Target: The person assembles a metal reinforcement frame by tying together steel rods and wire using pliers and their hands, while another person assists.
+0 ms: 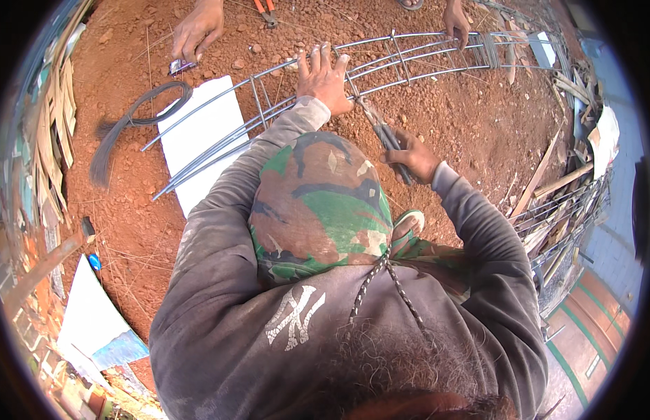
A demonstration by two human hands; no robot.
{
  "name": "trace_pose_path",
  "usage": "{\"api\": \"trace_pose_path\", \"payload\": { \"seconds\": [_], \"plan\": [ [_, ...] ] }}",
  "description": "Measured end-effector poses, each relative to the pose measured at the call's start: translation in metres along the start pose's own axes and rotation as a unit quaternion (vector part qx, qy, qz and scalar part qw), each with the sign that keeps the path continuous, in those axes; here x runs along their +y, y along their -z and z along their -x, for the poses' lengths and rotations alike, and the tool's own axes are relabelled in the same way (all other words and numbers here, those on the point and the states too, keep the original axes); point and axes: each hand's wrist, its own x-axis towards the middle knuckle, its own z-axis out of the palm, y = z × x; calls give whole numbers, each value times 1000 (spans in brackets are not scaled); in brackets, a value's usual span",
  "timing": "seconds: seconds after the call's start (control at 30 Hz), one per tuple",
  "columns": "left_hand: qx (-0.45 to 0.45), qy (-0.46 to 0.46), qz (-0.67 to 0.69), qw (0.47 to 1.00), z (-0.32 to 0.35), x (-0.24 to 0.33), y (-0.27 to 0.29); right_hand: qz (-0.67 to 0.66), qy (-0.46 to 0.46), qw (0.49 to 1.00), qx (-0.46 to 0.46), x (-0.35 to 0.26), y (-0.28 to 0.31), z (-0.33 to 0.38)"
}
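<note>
My left hand [323, 77] lies on a long rebar cage [409, 59] of curved steel bars and stirrups, fingers spread across the bars. The cage rests on red soil and runs from lower left to upper right. My right hand [412, 155] grips a dark-handled pincer tool [389, 136], whose head points up at a bar joint just right of my left hand. My grey sleeves and a camouflage cloth [318, 203] fill the lower middle of the view.
A second person's hand [198, 29] at top left holds a small shiny thing [179, 66]; another hand [456, 21] touches the cage's far end. Orange-handled pliers [267, 10], a tie-wire bundle [139, 112], a white board [202, 133] and scrap wood [549, 175] lie around.
</note>
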Motion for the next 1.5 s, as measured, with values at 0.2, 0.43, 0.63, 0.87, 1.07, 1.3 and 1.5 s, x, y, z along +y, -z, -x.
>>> {"api": "trace_pose_path", "payload": {
  "seconds": [0.2,0.43,0.63,0.87,1.07,1.3,1.5],
  "plan": [
    [72,-24,75,994,12,-1,-3,233,38,969,79,6,40,-16],
    [-270,2,693,668,64,12,-51,118,-84,989,22,-15,33,-8],
    [-269,93,911,298,60,53,-76,-189,-141,972,-18,-11,34,-8],
    [-235,111,929,265,52,58,-78,-119,-162,977,-71,4,50,-21],
    [-297,129,703,633,41,61,-87,-165,-121,969,-138,31,57,-30],
    [-443,115,701,547,31,56,-50,147,-101,968,-176,-8,88,-10],
    [-442,75,507,736,-16,98,29,-166,-140,936,-277,7,158,1]
  ]
}}
